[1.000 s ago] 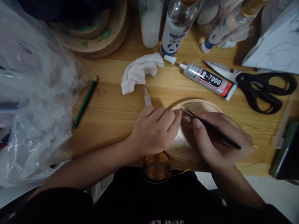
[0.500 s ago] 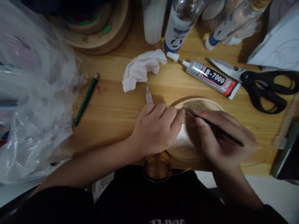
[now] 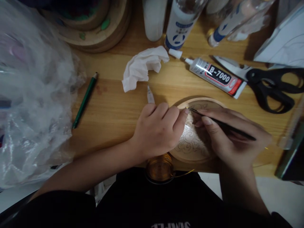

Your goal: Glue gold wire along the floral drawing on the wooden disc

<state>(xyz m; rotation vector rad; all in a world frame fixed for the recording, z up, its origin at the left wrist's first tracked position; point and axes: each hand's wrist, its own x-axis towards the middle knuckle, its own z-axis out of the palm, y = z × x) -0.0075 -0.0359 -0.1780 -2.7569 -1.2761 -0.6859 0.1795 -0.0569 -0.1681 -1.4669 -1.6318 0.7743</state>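
Our left hand (image 3: 158,131), curled, still presses the round engraved wooden disc (image 3: 193,144); our right hand (image 3: 234,136), shifted slightly rightward, pinches thin black tweezers (image 3: 222,124).

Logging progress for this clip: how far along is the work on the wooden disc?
Done: a pattern is drawn on the disc. In hand: the right hand holds tweezers to its upper edge, where the left hand pinches. Left: most of the pattern looks bare; the wire spool looks well filled.
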